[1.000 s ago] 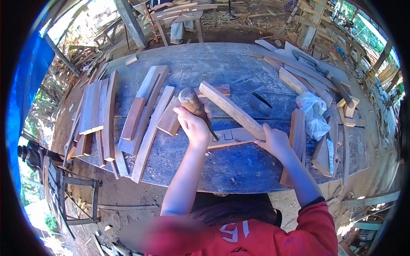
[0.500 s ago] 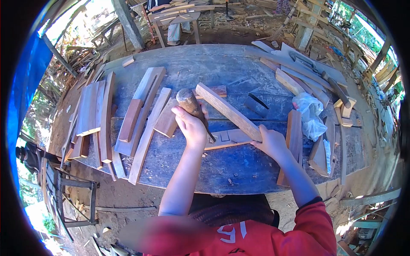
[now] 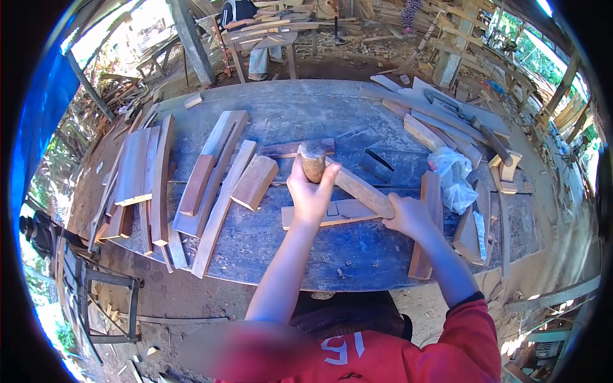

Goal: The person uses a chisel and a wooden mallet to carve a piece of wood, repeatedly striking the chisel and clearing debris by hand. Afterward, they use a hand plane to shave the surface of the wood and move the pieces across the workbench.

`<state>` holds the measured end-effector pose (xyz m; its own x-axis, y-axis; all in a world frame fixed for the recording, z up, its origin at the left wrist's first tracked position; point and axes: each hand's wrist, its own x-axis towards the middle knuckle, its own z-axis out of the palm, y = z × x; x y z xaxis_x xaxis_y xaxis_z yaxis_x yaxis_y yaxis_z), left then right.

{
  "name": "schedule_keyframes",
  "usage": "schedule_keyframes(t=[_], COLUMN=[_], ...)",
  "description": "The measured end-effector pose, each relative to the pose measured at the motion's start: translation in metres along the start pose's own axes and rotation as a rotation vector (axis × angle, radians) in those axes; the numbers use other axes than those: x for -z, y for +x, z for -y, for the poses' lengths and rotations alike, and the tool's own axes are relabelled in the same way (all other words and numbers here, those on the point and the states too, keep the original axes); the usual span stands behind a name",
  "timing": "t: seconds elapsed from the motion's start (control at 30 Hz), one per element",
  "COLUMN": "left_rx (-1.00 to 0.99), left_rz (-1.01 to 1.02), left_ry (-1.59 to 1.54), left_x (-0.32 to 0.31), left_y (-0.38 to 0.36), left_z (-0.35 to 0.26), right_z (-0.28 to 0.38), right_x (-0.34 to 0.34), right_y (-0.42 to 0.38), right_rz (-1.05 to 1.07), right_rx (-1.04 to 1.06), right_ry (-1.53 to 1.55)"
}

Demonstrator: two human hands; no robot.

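My left hand (image 3: 309, 199) is wrapped around the thick wooden handle of a chisel (image 3: 313, 165), held upright with its butt end facing up. The chisel's blade is hidden behind the hand. Below it lies a flat board (image 3: 351, 210) with a rectangle outlined on its face. My right hand (image 3: 408, 217) grips the near end of a square wooden bar (image 3: 363, 191). The bar's far end overlaps the left hand and chisel handle in this view. A short wood block (image 3: 254, 182) rests left of the left hand, and a reddish strip (image 3: 281, 150) lies behind the chisel.
Long wood pieces (image 3: 214, 172) lie along the table's left side. On the right are a crumpled plastic bag (image 3: 452, 179), a hammer (image 3: 493, 140), a clamp (image 3: 447, 102) and more timber. A dark curved piece (image 3: 377, 167) sits mid-table. People are partly visible beyond the table.
My left hand has moved right and turned the chisel from leaning to upright. The bar's far end has come down beside it. The board's left end now shows.
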<state>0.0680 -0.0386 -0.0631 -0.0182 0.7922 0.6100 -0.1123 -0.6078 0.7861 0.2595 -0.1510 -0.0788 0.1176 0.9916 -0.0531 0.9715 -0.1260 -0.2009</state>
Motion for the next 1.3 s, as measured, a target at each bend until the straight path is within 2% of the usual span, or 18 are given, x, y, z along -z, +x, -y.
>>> schedule_keyframes(t=[0.17, 0.23, 0.37, 0.5, 0.57, 0.6, 0.7, 0.73, 0.8, 0.83, 0.87, 0.97, 1.0, 1.07, 1.1, 1.13, 1.2, 1.3], left_rx=[0.009, 0.015, 0.05, 0.044, 0.032, 0.032, 0.075, 0.077, 0.044, 0.041, 0.026, 0.016, 0.032, 0.036, 0.027, 0.028, 0.055, -0.035], left_rz=[-0.014, 0.014, 0.079, 0.145, 0.149, 0.149, 0.181, 0.18, 0.142, 0.137, 0.122, 0.1, 0.086, 0.094, 0.097, 0.095, 0.159, 0.144], left_ry=[0.177, 0.183, 0.223, 0.27, 0.262, 0.26, 0.243, 0.243, 0.238, 0.242, 0.238, 0.225, 0.212, 0.208, 0.199, 0.197, 0.221, 0.22], left_x=[-0.007, -0.01, -0.018, -0.027, -0.03, -0.03, -0.025, -0.026, -0.024, -0.024, -0.024, -0.023, -0.022, -0.018, -0.018, -0.019, -0.02, -0.024], left_y=[-0.003, -0.005, -0.006, -0.005, -0.007, -0.007, -0.009, -0.009, -0.008, -0.008, -0.009, -0.009, -0.01, -0.011, -0.01, -0.011, -0.013, -0.014], left_z=[-0.018, -0.016, -0.016, -0.004, -0.005, -0.007, -0.011, -0.012, -0.012, -0.012, -0.01, -0.01, -0.011, -0.014, -0.016, -0.015, -0.011, -0.009], right_z=[-0.013, -0.015, -0.024, -0.016, -0.019, -0.019, -0.024, -0.025, -0.018, -0.013, -0.014, -0.024, -0.025, -0.027, -0.016, -0.016, -0.015, -0.009], right_x=[0.049, 0.068, 0.078, 0.101, 0.115, 0.117, 0.105, 0.095, 0.08, 0.079, 0.081, 0.093, 0.088, 0.071, 0.069, 0.069, 0.068, 0.095], right_y=[-0.032, -0.045, -0.069, -0.101, -0.111, -0.113, -0.117, -0.116, -0.116, -0.116, -0.114, -0.116, -0.115, -0.117, -0.118, -0.121, -0.121, -0.126], right_rz=[-0.114, -0.389, -0.597, -0.433, -0.091, -0.092, -0.669, -0.667, -0.581, -0.643, -0.642, -0.223, -0.218, -0.596, -0.576, -0.576, -0.54, -0.319], right_rx=[-0.081, -0.108, -0.117, 0.002, -0.103, -0.104, -0.08, -0.08, -0.246, -0.057, -0.052, -0.033, -0.031, -0.153, -0.275, -0.274, -0.059, -0.068], right_ry=[0.07, 0.402, 0.807, 0.525, 0.291, 0.29, 0.398, 0.397, 0.938, 0.464, 0.468, 0.348, 0.35, 0.729, 0.961, 0.958, 0.455, 0.418])
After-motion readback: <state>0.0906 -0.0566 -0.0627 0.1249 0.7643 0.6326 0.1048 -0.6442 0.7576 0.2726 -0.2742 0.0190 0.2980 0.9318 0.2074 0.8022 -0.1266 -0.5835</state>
